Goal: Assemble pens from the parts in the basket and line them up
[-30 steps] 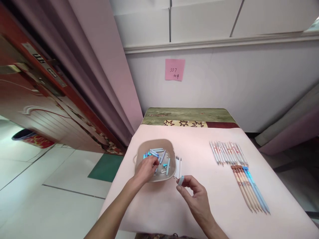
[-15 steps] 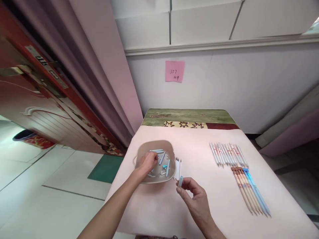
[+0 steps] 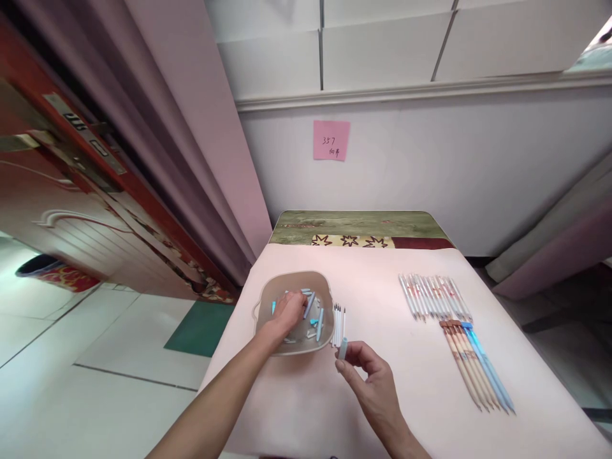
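My left hand (image 3: 289,312) reaches down into a beige plastic basket (image 3: 261,325), its fingers curled among loose pen parts. What they close on is hidden beneath the hand. Beside the fingers lie a blue-grey pen barrel (image 3: 310,305) and a light blue pen barrel (image 3: 320,324). A small bright blue piece (image 3: 313,322) is near them. Between thumb and fingertips, my right hand (image 3: 370,373) pinches a light blue pen cap (image 3: 343,348) upright, just off the basket's near right corner. Several white pen refills with dark tips (image 3: 339,326) lie side by side against the basket's right side.
A row of clear pens (image 3: 435,298) lies on the right of the pale pink table (image 3: 382,268). Just nearer are beige pens with brown tops (image 3: 466,363) and blue pens (image 3: 490,370). A pink note (image 3: 331,140) is stuck to the wall behind.
My left hand has shifted slightly right inside the basket, and a bright blue piece now shows to its left. My right hand still holds the cap. The view has moved slightly.
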### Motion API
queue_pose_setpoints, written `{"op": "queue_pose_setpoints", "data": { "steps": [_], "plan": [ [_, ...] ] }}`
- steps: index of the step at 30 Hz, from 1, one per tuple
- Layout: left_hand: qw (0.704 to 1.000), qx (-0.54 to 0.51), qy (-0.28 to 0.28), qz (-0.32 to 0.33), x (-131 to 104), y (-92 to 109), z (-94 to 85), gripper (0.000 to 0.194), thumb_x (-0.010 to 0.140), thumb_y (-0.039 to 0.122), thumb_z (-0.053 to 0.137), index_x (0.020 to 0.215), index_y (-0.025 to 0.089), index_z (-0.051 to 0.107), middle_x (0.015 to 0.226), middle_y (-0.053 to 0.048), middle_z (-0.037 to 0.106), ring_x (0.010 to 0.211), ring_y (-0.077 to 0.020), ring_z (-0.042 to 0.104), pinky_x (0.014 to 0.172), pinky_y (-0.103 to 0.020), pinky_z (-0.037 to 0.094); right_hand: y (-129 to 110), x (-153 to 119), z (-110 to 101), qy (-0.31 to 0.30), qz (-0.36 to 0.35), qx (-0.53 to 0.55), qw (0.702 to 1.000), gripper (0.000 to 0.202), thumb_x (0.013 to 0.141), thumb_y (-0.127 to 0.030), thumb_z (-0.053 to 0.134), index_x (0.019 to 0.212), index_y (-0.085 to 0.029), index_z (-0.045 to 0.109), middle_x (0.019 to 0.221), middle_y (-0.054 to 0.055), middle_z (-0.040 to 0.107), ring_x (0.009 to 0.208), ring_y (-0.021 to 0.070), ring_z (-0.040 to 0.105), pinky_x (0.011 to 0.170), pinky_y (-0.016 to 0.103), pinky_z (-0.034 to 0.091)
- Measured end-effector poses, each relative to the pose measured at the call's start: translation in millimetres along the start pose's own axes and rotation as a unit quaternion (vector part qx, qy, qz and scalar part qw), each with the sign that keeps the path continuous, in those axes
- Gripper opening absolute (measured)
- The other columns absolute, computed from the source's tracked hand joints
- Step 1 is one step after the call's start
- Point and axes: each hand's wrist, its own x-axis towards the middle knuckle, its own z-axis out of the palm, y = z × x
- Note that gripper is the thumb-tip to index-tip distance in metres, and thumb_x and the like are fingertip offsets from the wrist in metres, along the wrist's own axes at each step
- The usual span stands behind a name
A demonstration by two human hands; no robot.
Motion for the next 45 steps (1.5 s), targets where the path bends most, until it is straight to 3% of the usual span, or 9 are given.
{"op": "queue_pose_setpoints", "data": {
  "steps": [8,14,16,18,21,26,34,40,45],
  "plan": [
    [0.998,-0.015,0.060,0.030,1,4,-5.6,0.015,0.070,0.010,0.054,0.072,0.015,0.067,0.084,-0.014,0.069,0.089,-0.0282,0.063,0.081,-0.037,0.042,-3,-2,-2,0.010,-0.005,-0.006,1.000,0.022,0.081,-0.038,0.064,0.086,-0.017,0.065,0.077,0.004,0.068,0.074,0.0174,0.061,0.072,0.027,0.050],
    [0.979,-0.166,0.080,0.092,-39,23,-24.6,0.016,0.081,0.027,0.054,0.088,0.016,0.064,0.082,-0.006,0.068,0.076,-0.0172,0.063,0.071,-0.028,0.048,-6,-2,-3,0.014,-0.012,-0.026,0.999,0.024,0.082,-0.040,0.062,0.088,-0.017,0.068,0.077,0.004,0.069,0.072,0.0179,0.062,0.071,0.027,0.051],
    [0.905,-0.403,0.015,0.137,-59,35,-28.9,0.020,0.078,0.033,0.062,0.084,0.015,0.064,0.073,-0.004,0.067,0.067,-0.0156,0.062,0.065,-0.028,0.049,-7,-1,-3,0.015,-0.014,-0.032,0.999,0.026,0.082,-0.041,0.062,0.091,-0.017,0.069,0.080,0.005,0.071,0.075,0.0193,0.064,0.071,0.027,0.052],
    [0.833,-0.534,-0.037,0.141,-76,45,-32.7,0.021,0.072,0.033,0.070,0.080,0.014,0.065,0.069,-0.003,0.067,0.064,-0.0145,0.061,0.065,-0.028,0.050,-8,0,-2,0.018,-0.026,-0.041,0.999,0.027,0.082,-0.040,0.061,0.093,-0.018,0.071,0.083,0.006,0.071,0.078,0.0204,0.065,0.073,0.028,0.052],
    [0.798,-0.586,-0.071,0.121,-88,55,-37.1,0.020,0.067,0.029,0.075,0.076,0.013,0.067,0.068,-0.003,0.067,0.062,-0.0134,0.062,0.065,-0.027,0.050,-11,0,-3,0.017,-0.043,-0.056,0.997,0.025,0.083,-0.039,0.060,0.094,-0.019,0.072,0.086,0.006,0.071,0.079,0.0201,0.065,0.073,0.028,0.052],
    [0.799,-0.584,-0.080,0.119,-89,57,-36.8,0.019,0.067,0.027,0.075,0.075,0.012,0.066,0.066,-0.003,0.066,0.062,-0.0139,0.062,0.064,-0.027,0.052,-16,-1,-6,0.026,-0.053,-0.059,0.996,0.025,0.084,-0.038,0.060,0.094,-0.019,0.072,0.084,0.005,0.071,0.078,0.0191,0.065,0.072,0.026,0.051],
    [0.832,-0.532,-0.061,0.144,-97,59,-35.8,0.011,0.073,0.024,0.068,0.077,0.014,0.067,0.067,-0.001,0.064,0.064,-0.0128,0.061,0.065,-0.026,0.052,-18,-2,-6,0.028,-0.061,-0.052,0.996,0.024,0.084,-0.037,0.060,0.093,-0.018,0.072,0.083,0.005,0.071,0.077,0.0192,0.064,0.071,0.027,0.052],
    [0.874,-0.460,-0.012,0.152,-107,62,-36.7,0.009,0.076,0.024,0.064,0.078,0.017,0.069,0.071,-0.002,0.067,0.068,-0.0148,0.063,0.066,-0.026,0.052,-22,-4,-7,0.026,-0.075,-0.046,0.996,0.022,0.084,-0.035,0.060,0.092,-0.019,0.072,0.080,0.004,0.070,0.075,0.0181,0.063,0.069,0.026,0.052],
    [0.888,-0.431,0.014,0.160,-117,65,-37.6,0.011,0.077,0.026,0.062,0.080,0.018,0.069,0.072,-0.003,0.068,0.070,-0.0162,0.064,0.065,-0.026,0.053,-24,-5,-9,0.025,-0.087,-0.044,0.995,0.021,0.084,-0.035,0.060,0.091,-0.019,0.072,0.078,0.004,0.069,0.073,0.0175,0.063,0.068,0.026,0.051]
  ]
}}
